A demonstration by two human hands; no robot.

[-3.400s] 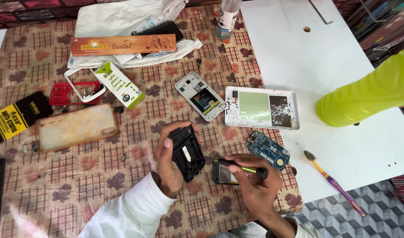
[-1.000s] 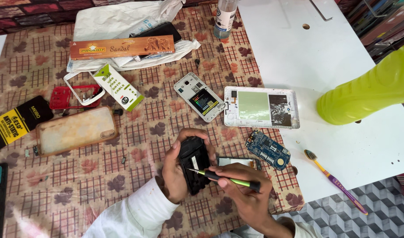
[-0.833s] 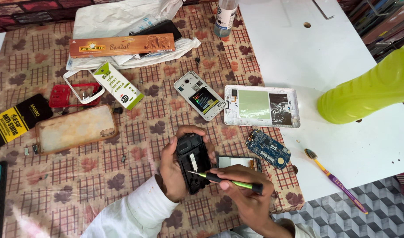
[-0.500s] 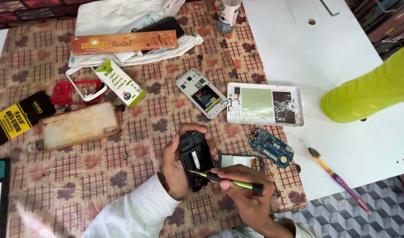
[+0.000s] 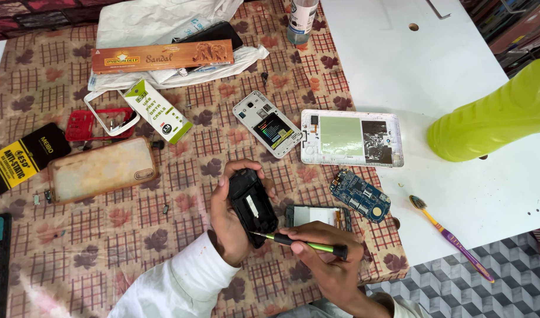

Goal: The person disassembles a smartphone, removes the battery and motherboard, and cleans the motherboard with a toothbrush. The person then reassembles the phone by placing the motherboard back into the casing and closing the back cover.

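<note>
My left hand (image 5: 230, 218) curls around the black phone housing (image 5: 252, 199), tilted near the table's (image 5: 105, 235) near edge. My right hand (image 5: 329, 265) pinches the green screwdriver (image 5: 296, 242), tip at the housing's lower end. I judge I'm loosening a screw; next needs steady turning. Right of it lie a display frame (image 5: 317, 215) and blue circuit board (image 5: 359, 195).
</note>
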